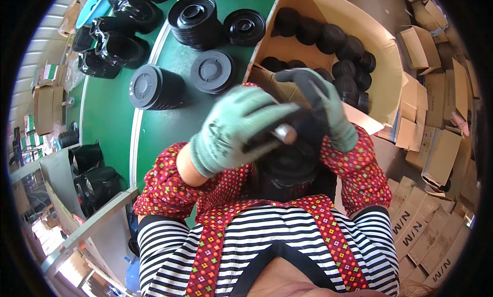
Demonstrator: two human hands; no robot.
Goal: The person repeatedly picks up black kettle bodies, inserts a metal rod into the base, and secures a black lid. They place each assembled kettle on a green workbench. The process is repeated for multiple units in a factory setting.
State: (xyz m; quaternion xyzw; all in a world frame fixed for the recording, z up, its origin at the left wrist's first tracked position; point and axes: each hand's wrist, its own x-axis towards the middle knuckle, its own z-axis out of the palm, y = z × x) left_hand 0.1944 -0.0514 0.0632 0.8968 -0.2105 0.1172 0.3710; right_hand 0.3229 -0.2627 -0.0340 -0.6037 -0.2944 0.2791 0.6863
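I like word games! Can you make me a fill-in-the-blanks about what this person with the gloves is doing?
1. Both hands wear ____ gloves.
2. The left hand and right hand grip a stack of round black parts close to the person's ____.
3. More black round parts lie inside a big ____ box.
4. The table with other stacks of lids is coloured ____.

Missing words: green; chest; cardboard; green

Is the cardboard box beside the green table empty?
No, the cardboard box holds rows of round black parts stacked along its inside.
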